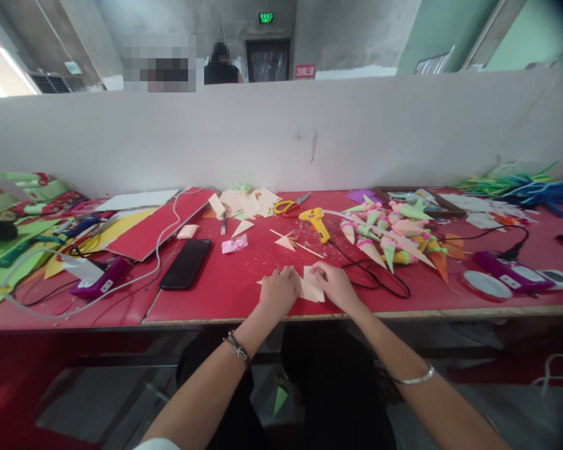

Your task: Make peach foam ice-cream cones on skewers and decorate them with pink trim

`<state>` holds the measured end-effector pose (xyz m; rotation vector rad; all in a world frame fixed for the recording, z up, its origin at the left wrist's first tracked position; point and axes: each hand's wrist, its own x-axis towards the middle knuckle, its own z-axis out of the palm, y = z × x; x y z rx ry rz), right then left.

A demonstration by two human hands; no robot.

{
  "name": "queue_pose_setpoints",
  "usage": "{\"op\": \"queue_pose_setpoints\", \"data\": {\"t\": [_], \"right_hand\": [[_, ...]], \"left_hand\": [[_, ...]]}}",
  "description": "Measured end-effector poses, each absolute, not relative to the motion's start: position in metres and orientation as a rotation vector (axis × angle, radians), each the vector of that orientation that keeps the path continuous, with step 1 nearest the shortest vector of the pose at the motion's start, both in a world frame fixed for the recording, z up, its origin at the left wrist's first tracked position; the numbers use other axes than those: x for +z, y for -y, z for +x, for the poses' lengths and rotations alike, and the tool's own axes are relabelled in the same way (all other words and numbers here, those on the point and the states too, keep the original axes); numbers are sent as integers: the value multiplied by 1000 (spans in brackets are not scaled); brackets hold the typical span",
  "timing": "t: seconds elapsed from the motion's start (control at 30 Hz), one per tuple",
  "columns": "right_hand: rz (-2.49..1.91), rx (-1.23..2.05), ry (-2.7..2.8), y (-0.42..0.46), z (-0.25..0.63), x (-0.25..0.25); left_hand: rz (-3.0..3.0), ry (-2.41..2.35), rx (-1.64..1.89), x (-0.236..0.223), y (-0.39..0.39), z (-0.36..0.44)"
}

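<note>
A cream piece of paper [313, 290] lies at the table's front edge, between my two hands. My left hand [280, 287] rests over its left part with fingers curled down on it, and a pale pointed tip shows at that hand's left side. At the paper's upper right edge, my right hand [333, 282] pinches it between thumb and fingers. Just beyond my hands are thin pointed paper pieces [287, 241] and a yellow hot glue gun [315, 224] lying on its side. The undersides of my fingers are hidden.
Paper cones [388, 234] are piled at right, near a purple power strip [511, 273] and white dish [488, 285]. A black phone [186, 265], red board [159, 226] and white cable lie left. Scissors [291, 204] and cream paper pieces [251, 204] lie behind, before a white partition [244, 140].
</note>
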<state>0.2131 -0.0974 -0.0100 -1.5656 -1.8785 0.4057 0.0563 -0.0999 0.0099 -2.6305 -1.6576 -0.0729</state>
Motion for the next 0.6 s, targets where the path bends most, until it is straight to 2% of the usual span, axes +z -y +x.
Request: {"op": "queue_pose_setpoints", "data": {"t": [0.37, 0.6], "right_hand": [[-1804, 648, 1739, 115, 190, 12], [-1881, 478, 1797, 117, 201, 3]], "left_hand": [[-2622, 1614, -18, 9, 101, 55], [-2624, 1610, -19, 9, 101, 56]]}}
